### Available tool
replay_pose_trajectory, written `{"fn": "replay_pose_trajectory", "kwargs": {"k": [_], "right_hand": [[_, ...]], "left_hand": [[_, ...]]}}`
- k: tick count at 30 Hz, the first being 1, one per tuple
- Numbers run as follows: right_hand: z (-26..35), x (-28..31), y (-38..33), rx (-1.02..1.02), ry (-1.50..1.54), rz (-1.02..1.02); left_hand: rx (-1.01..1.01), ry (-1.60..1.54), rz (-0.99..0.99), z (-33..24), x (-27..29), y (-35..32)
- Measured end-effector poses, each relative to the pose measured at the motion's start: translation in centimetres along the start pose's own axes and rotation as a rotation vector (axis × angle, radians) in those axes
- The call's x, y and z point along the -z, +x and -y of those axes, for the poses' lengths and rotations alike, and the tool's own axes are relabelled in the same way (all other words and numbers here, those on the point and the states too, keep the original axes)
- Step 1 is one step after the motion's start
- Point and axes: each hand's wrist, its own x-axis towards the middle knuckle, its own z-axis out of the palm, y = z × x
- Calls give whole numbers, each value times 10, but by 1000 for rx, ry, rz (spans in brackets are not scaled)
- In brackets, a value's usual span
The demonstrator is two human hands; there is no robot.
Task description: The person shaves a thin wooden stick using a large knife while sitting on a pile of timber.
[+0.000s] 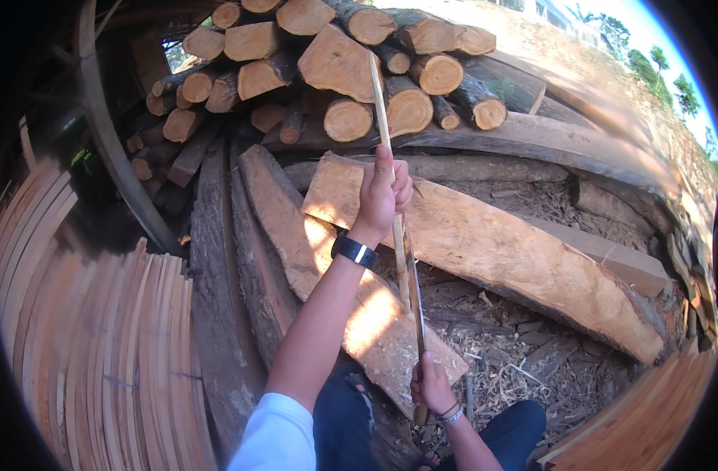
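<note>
So the pale wooden stick (381, 106) is held nearly upright, its lower end over the right-hand edge of the nearer slab (431, 363), not far from that slab's near end; can't tell if it's actually touching. Left hand (385, 192) has its fingers wrapped around the stick partway up, thumb pointing up along it, covering a bit of it. Right hand (432, 386) is lower down, fingers closed on the handle of a long-bladed knife (417, 310), blade running up right beside the stick. Biggest obstacle is a second slab (492, 243) lying crosswise just beyond, its left end overlapping the nearer slab's right edge in view. Past the nearer slab's left edge there are long dark logs (221, 275), then a tall stack of thin boards (123, 337). Off its near right corner the ground is covered in wood shavings (516, 365), right by the person's knee (520, 432), with more boards (641, 416) further right. Beyond both slabs' far ends, a big log pile (347, 120) walls things in, with a leaning post (109, 137) to its left.
</note>
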Motion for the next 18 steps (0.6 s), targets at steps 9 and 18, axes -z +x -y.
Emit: {"fn": "replay_pose_trajectory", "kwargs": {"k": [9, 18], "right_hand": [[44, -4, -15, 241, -82, -62], [19, -5, -6, 34, 19, -4]], "left_hand": [[7, 22, -47, -3, 13, -4], [0, 12, -62, -7, 18, -5]]}}
